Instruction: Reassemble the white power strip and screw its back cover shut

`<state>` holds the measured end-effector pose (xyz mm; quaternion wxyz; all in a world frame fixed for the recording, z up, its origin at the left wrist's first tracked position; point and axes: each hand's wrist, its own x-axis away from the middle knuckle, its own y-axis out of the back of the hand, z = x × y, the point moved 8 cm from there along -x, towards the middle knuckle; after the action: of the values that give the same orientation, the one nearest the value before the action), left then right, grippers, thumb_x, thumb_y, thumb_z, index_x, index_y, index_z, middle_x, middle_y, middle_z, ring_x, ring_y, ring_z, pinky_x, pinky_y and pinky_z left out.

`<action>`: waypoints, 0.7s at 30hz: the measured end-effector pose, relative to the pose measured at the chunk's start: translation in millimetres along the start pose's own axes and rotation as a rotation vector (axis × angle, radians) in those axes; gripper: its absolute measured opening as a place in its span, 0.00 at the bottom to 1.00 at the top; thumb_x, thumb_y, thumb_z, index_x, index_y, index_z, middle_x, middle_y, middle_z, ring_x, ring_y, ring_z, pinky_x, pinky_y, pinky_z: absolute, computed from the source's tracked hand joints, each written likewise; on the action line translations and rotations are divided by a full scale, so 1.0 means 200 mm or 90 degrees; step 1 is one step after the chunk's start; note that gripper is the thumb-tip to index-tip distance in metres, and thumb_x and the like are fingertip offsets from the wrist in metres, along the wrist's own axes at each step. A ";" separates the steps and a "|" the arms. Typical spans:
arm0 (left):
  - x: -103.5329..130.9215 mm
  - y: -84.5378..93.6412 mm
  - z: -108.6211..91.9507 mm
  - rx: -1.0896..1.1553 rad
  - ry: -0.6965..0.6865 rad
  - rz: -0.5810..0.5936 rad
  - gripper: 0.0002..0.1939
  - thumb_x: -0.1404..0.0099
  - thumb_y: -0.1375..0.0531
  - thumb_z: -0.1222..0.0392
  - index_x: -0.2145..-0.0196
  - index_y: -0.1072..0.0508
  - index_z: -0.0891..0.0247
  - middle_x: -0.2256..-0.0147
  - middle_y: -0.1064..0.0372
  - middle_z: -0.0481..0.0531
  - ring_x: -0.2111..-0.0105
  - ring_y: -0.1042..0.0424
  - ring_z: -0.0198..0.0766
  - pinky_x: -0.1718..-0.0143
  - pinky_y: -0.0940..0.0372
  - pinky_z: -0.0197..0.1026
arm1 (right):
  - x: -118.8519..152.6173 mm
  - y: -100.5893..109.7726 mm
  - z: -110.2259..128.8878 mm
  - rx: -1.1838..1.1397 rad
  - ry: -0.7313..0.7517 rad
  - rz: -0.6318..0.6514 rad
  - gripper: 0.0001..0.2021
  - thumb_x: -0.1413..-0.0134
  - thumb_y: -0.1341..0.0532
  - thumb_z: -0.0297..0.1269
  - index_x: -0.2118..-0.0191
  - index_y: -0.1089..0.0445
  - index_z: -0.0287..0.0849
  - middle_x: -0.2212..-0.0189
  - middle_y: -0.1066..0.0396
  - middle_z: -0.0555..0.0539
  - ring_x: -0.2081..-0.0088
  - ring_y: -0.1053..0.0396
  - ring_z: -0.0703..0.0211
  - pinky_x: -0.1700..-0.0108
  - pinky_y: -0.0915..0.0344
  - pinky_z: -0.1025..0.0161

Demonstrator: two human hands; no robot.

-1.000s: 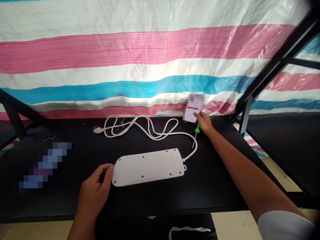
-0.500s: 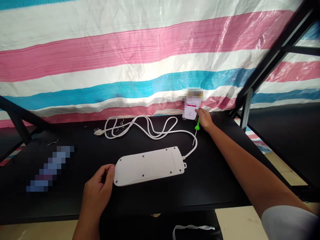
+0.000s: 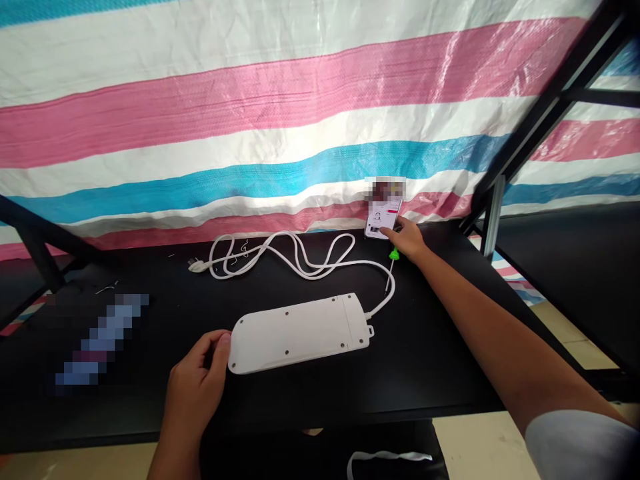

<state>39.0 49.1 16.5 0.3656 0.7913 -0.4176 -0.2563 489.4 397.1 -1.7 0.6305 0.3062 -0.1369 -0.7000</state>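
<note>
A white power strip (image 3: 300,333) lies underside up on the black table, screws showing, its end by the cord pointing right. My left hand (image 3: 200,373) grips its rounded left end between thumb and fingers. At the back, a phone (image 3: 380,220) with a lit screen leans against the striped sheet. My right hand (image 3: 407,239) is at the phone's lower right, thumb on the screen, other fingers partly hidden. Under that hand, a screwdriver with a green handle (image 3: 395,254) points down toward the cord; whether the hand holds it is unclear.
The looped white cord (image 3: 310,270) and its plug (image 3: 199,266) lie behind the strip. A blurred blue item (image 3: 105,340) is at the left. Black metal frames stand at both sides, before the striped sheet (image 3: 280,133). A white strap (image 3: 390,456) lies below the table's front edge.
My right thumb has moved left and down onto the phone screen, and the screen's content is different. Less of the green handle shows. My left hand and the power strip have stayed in place.
</note>
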 end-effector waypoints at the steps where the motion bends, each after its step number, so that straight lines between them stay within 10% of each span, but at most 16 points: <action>1: 0.00 0.00 0.00 -0.001 0.001 0.000 0.21 0.33 0.45 0.37 0.58 0.22 0.53 0.61 0.22 0.46 0.61 0.23 0.42 0.65 0.33 0.36 | 0.00 0.00 0.00 0.003 -0.002 -0.001 0.21 0.51 0.32 0.48 0.53 0.23 0.43 0.60 0.21 0.43 0.61 0.26 0.50 0.52 0.31 0.51; 10: 0.00 -0.01 0.00 -0.005 0.005 0.002 0.21 0.33 0.46 0.37 0.58 0.23 0.52 0.61 0.22 0.45 0.62 0.24 0.41 0.64 0.34 0.37 | 0.00 -0.01 -0.02 -0.044 -0.030 0.003 0.23 0.39 0.45 0.60 0.64 0.26 0.44 0.74 0.27 0.48 0.71 0.29 0.55 0.63 0.31 0.57; 21: 0.00 -0.01 0.01 -0.006 0.026 0.014 0.20 0.32 0.46 0.38 0.57 0.23 0.52 0.61 0.22 0.44 0.60 0.24 0.41 0.62 0.35 0.37 | -0.01 -0.02 -0.04 -0.035 -0.028 0.002 0.21 0.41 0.42 0.56 0.58 0.24 0.43 0.66 0.22 0.46 0.66 0.26 0.52 0.62 0.30 0.57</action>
<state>38.4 48.5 13.8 0.3807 0.7898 -0.4178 -0.2382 491.1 401.2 -9.1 0.6364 0.2730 -0.1319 -0.7093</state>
